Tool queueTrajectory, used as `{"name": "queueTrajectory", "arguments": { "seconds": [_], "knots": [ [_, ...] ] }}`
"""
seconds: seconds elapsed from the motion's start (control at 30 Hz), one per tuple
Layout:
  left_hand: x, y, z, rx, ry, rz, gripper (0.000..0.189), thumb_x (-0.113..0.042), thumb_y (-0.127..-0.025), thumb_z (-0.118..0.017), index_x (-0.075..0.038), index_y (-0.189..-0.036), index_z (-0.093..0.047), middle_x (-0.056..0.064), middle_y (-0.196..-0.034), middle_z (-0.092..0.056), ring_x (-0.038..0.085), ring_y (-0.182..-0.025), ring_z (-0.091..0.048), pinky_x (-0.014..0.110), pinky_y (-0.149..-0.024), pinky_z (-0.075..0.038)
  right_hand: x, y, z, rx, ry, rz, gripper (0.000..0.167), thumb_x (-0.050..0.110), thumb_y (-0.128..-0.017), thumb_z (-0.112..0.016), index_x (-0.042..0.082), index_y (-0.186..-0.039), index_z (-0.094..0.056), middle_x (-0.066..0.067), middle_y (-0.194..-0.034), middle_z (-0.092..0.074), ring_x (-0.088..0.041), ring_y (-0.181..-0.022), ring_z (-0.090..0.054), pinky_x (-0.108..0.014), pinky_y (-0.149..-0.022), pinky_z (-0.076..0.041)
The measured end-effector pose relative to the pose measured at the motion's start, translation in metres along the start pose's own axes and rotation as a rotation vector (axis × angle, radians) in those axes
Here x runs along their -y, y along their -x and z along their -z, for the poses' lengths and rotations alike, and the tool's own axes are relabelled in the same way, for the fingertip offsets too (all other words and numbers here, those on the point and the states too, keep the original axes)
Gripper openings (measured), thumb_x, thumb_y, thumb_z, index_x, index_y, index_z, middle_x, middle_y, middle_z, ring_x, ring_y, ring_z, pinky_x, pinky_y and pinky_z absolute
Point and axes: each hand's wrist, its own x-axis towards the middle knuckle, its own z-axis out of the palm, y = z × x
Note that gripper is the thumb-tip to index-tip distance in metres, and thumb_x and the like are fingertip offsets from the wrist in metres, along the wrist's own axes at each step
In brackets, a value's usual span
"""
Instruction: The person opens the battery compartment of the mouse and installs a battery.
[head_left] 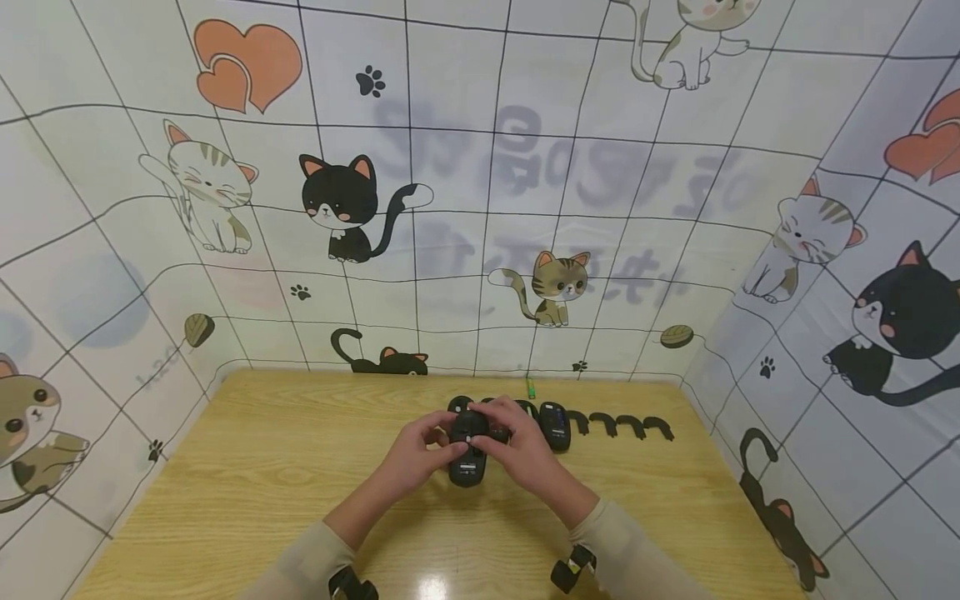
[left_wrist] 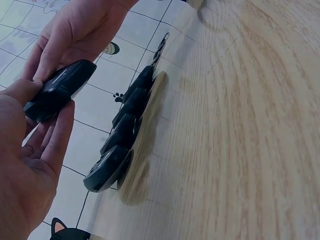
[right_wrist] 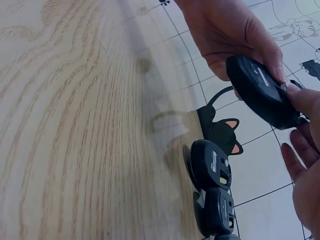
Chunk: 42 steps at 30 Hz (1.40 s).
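Observation:
A black computer mouse (head_left: 467, 468) is held up over the table between both hands, its labelled underside toward the head camera. My left hand (head_left: 420, 450) grips it from the left, thumb on the labelled face in the left wrist view. From the other side my right hand (head_left: 527, 450) pinches the same mouse, its thumb near the middle of that face. In the right wrist view the mouse (right_wrist: 257, 90) looks apart from the surface. Behind the hands more black mice (head_left: 555, 427) lie in a row, undersides up, partly hidden by the fingers.
Right of the row, several curved black pieces (head_left: 603, 423) lie along the back of the wooden table (head_left: 300, 467). A small green battery-like cylinder (head_left: 531, 388) is near the back edge. A cat-printed sheet (head_left: 450, 208) encloses the back and sides.

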Motion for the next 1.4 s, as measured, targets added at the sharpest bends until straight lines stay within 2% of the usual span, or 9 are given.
{"name": "queueTrajectory", "arguments": {
  "seconds": [0.23,0.43,0.63,0.8,0.9,1.07,1.17,1.3,1.4],
  "knots": [
    [-0.002,0.001,-0.004,0.053,0.061,0.017,0.041,-0.015,-0.1,-0.084,-0.006,-0.138,-0.071,0.012,-0.116,-0.068,0.024,-0.094,-0.069,0.037,-0.072,-0.069,0.003,0.0,0.003,-0.096,-0.082,-0.069,0.047,0.02,-0.106,-0.079,0.029,-0.15,-0.069,0.001,-0.109,-0.075,-0.018,-0.096,-0.071,-0.032,-0.078,-0.063],
    [-0.001,0.002,-0.005,0.062,0.047,0.021,0.039,-0.016,-0.1,-0.084,-0.009,-0.137,-0.073,0.011,-0.112,-0.068,0.025,-0.092,-0.069,0.037,-0.072,-0.068,0.001,0.0,0.007,-0.144,-0.16,-0.081,0.044,0.018,-0.107,-0.077,0.021,-0.15,-0.07,-0.006,-0.112,-0.079,-0.02,-0.097,-0.074,-0.033,-0.077,-0.064],
    [-0.003,0.002,-0.005,0.068,0.039,0.022,0.038,-0.015,-0.1,-0.084,-0.008,-0.136,-0.073,0.009,-0.109,-0.068,0.025,-0.091,-0.069,0.035,-0.071,-0.068,-0.003,0.001,0.019,-0.154,-0.196,-0.123,0.044,0.018,-0.106,-0.078,0.026,-0.148,-0.071,-0.006,-0.106,-0.078,-0.034,-0.085,-0.067,-0.03,-0.065,-0.055],
    [-0.001,0.002,-0.005,0.065,0.028,0.032,0.038,-0.016,-0.1,-0.085,-0.009,-0.136,-0.073,0.009,-0.108,-0.068,0.024,-0.091,-0.068,0.034,-0.071,-0.067,-0.008,0.005,0.031,-0.148,-0.193,-0.146,0.047,0.017,-0.104,-0.08,0.022,-0.15,-0.07,-0.006,-0.106,-0.077,-0.028,-0.094,-0.072,-0.034,-0.073,-0.059],
    [0.0,0.002,-0.004,0.064,0.024,0.036,0.038,-0.015,-0.1,-0.085,-0.01,-0.136,-0.073,0.009,-0.109,-0.068,0.024,-0.091,-0.068,0.034,-0.071,-0.067,-0.011,0.007,0.039,-0.147,-0.183,-0.157,0.046,0.016,-0.104,-0.08,0.02,-0.149,-0.07,-0.009,-0.107,-0.078,-0.028,-0.093,-0.072,-0.036,-0.072,-0.059],
    [0.0,0.002,-0.005,0.063,0.027,0.041,0.038,-0.015,-0.1,-0.085,-0.01,-0.136,-0.074,0.009,-0.109,-0.068,0.023,-0.091,-0.067,0.033,-0.071,-0.067,-0.019,0.015,0.054,-0.144,-0.169,-0.182,0.046,0.016,-0.104,-0.08,0.018,-0.149,-0.071,-0.01,-0.099,-0.074,-0.028,-0.077,-0.062,-0.031,-0.062,-0.051],
    [0.001,0.001,-0.005,0.064,0.032,0.042,0.038,-0.014,-0.1,-0.085,-0.011,-0.136,-0.074,0.009,-0.11,-0.068,0.023,-0.091,-0.067,0.033,-0.071,-0.067,-0.026,0.021,0.065,-0.142,-0.159,-0.208,0.048,0.016,-0.104,-0.081,0.017,-0.15,-0.069,-0.009,-0.099,-0.074,-0.035,-0.081,-0.068,-0.029,-0.065,-0.055],
    [0.001,0.001,-0.004,0.063,0.036,0.044,0.037,-0.014,-0.1,-0.085,-0.011,-0.135,-0.074,0.008,-0.11,-0.068,0.022,-0.091,-0.067,0.034,-0.071,-0.068,-0.033,0.028,0.078,-0.157,-0.124,-0.242,0.048,0.017,-0.103,-0.082,0.015,-0.149,-0.07,-0.008,-0.104,-0.077,-0.035,-0.097,-0.074,-0.035,-0.076,-0.061],
    [0.002,0.002,-0.005,0.062,0.037,0.042,0.038,-0.013,-0.099,-0.085,-0.01,-0.135,-0.074,0.008,-0.109,-0.068,0.021,-0.09,-0.067,0.035,-0.071,-0.068,-0.04,0.033,0.089,-0.175,-0.096,-0.259,0.046,0.018,-0.102,-0.083,0.014,-0.147,-0.072,-0.008,-0.101,-0.076,-0.033,-0.091,-0.071,-0.037,-0.074,-0.061]
  ]
}}
